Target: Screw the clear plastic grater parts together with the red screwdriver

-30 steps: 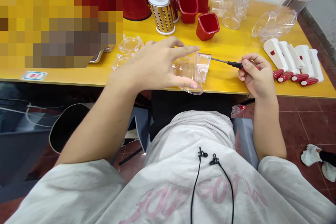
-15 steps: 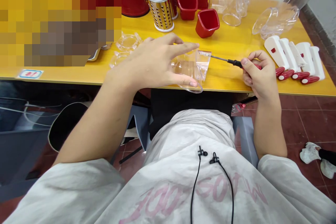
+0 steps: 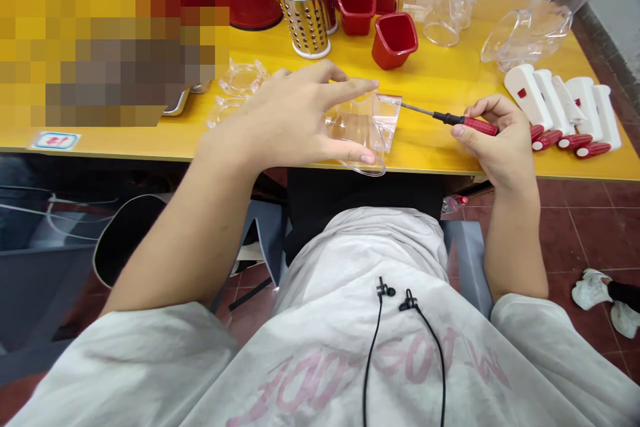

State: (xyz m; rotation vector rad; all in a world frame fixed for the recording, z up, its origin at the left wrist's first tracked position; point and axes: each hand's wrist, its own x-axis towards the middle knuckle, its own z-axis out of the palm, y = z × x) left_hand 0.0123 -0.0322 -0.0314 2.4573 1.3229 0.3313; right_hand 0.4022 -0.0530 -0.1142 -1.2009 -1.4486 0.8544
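My left hand (image 3: 290,117) spans a transparent plastic moulded part (image 3: 361,128), with the fingers along its far side and the thumb at its near edge. It holds that part on the yellow table (image 3: 430,147), near the front edge. My right hand (image 3: 500,137) grips a red-handled screwdriver (image 3: 465,121). The screwdriver's slim steel shaft points left, and its tip touches or nearly touches the transparent part's right corner. Part of the transparent piece is hidden under my left fingers.
Red jugs, a perforated steel grater drum (image 3: 303,23) and red square cups (image 3: 394,40) stand at the back. Clear jugs (image 3: 441,13) stand back right. White parts with red handles (image 3: 560,107) lie at the right. Clear rings (image 3: 243,79) lie left. A blurred patch covers the left.
My right fingers have shifted along the screwdriver, showing more of its red handle. The screwdriver now lies flatter. The view has tilted slightly, and my left hand stays in place.
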